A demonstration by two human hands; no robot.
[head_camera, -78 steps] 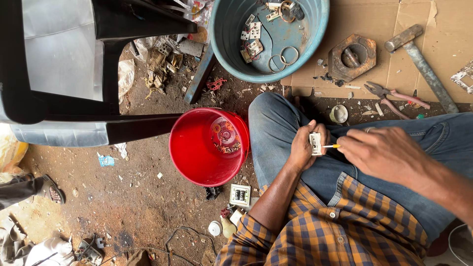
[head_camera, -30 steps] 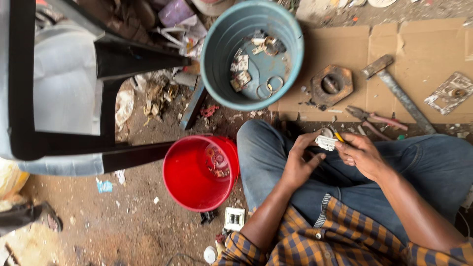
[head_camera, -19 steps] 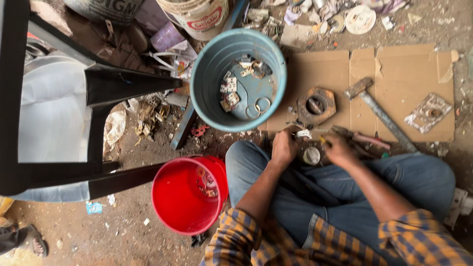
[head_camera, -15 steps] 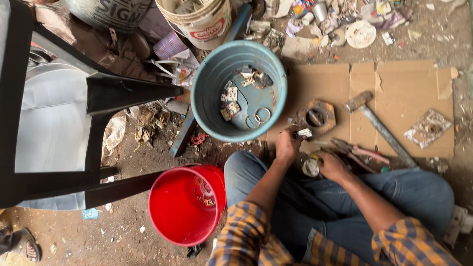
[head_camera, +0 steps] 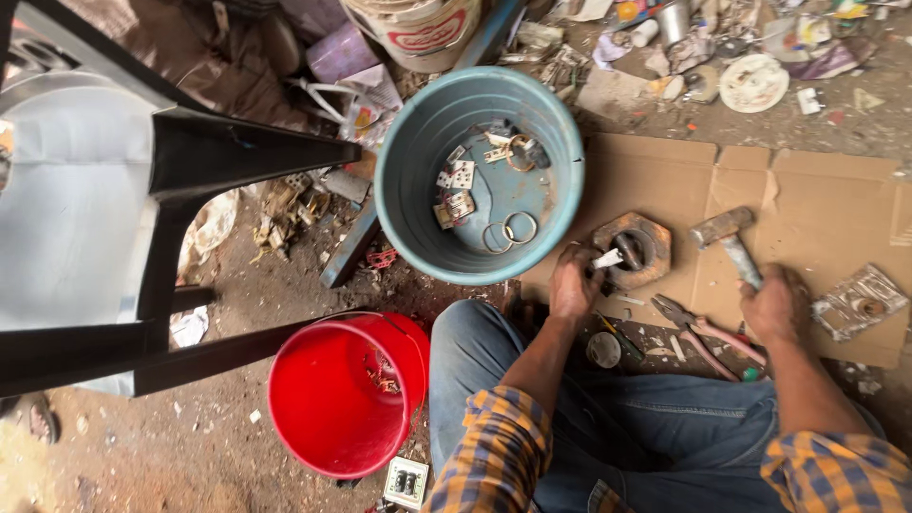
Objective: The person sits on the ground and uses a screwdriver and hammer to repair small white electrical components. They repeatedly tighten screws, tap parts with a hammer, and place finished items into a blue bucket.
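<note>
My left hand [head_camera: 575, 282] reaches forward and pinches a small white plastic part [head_camera: 608, 258], pressing it against a rusty hexagonal metal block [head_camera: 646, 249] on the cardboard sheet [head_camera: 817, 199]. Farther right, my right hand [head_camera: 777, 304] lies over the lower end of a hammer [head_camera: 727, 233], its fingers curled on the handle. The hammer head rests on the cardboard. I sit cross-legged in blue jeans and a checked shirt.
A blue tub [head_camera: 408, 180] with switch parts and metal rings stands ahead. A red bucket [head_camera: 313, 418] sits by my left knee. Pink-handled pliers [head_camera: 708, 332], a round metal cap [head_camera: 603, 350] and a metal plate [head_camera: 860, 304] lie nearby. A black chair leg [head_camera: 237, 152] crosses the left.
Both hands left my lap, where they held a white part and a yellow-handled tool. The left moved to the hexagonal block, the right to the hammer. The view tilted forward.
</note>
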